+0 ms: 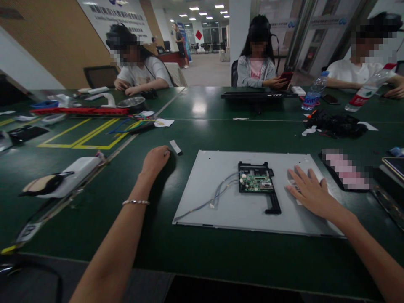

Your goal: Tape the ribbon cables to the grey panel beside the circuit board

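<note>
A flat grey panel (pixel 202 181) lies on the green table in front of me. On it sits a black plastic bracket (pixel 274 204) around a green circuit board (pixel 255 183). Grey cables (pixel 217 192) run from the board towards the panel's left front corner. My right hand (pixel 307 191) rests flat on the panel's right side, fingers spread, partly covering a pale label. Left of the panel, my left hand (pixel 156 160) is closed on the table; whatever its fingertips hold, if anything, is too small to make out. Just beyond it lies a small white strip (pixel 176 147).
To the left is a white power strip (pixel 74 176). A phone-like pink item (pixel 345 170) lies right of the panel. Farther back are black cables (pixel 336 123), two bottles, a black monitor-like slab (pixel 252 96) and a red bar (pixel 82 111). Three people sit across the table.
</note>
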Available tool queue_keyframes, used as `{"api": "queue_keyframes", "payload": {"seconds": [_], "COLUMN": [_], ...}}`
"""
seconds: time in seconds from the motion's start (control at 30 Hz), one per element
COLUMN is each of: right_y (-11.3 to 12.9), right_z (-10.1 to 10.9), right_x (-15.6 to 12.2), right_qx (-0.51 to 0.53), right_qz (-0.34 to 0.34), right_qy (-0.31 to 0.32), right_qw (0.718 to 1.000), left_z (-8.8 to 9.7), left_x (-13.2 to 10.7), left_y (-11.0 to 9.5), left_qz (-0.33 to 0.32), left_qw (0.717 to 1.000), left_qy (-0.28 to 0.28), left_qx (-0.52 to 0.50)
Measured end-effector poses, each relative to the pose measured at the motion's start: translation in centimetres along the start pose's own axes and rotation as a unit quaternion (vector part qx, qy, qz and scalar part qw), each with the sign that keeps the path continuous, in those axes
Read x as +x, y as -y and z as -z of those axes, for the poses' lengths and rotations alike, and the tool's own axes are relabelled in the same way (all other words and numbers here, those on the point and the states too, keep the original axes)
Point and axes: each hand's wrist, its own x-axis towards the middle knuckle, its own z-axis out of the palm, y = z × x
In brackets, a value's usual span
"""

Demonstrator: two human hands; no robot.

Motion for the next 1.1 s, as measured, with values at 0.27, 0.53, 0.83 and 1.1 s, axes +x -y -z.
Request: {"api": "queue_keyframes", "payload": {"seconds": [0.27,0.53,0.83,1.1], "right_y": [0.0,2.2,5.2,4.4], "right_z": [-0.3,1.8,2.5,1.8], "right_x": [-0.1,1.3,5.2,4.6], "right_qx": [0.023,0.189,0.319,0.343], "right_qz": [-0.007,0.138,0.237,0.226], "right_qy": [-0.027,-0.089,-0.051,-0.063], "right_qw": [0.999,0.968,0.916,0.910], "left_z": [0.9,5.1,8.6,7.0], "left_x": [-0.7,-1.9,-3.2,-3.5], "left_y": [-0.7,-6.0,-21.3,-29.6], "left_qz": [0.012,-0.049,-0.363,-0.437], "left_qw": [0.998,0.992,0.928,0.899], "left_qy": [0.019,-0.056,-0.041,-0.036], "left_qx": [0.064,0.103,0.070,0.015]}}
